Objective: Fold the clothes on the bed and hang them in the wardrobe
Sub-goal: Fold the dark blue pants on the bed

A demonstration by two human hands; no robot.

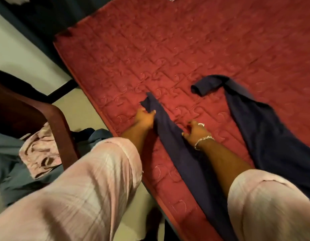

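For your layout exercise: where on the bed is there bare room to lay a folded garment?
Bare quilt lies beyond the navy garment, toward the far edge. The near strip is crowded by both hands and cloth.

Pale floor point(16, 49), dark wooden chair point(51, 119)

Head camera looks steeply down, close over bed point(168, 40).

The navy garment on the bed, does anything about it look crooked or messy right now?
Yes. The navy garment lies unevenly on the red bedspread: its two long parts splay apart, and the far end is curled over on itself. The left hand grips the nearer strip's end; the right hand rests beside it. Not yet folded.
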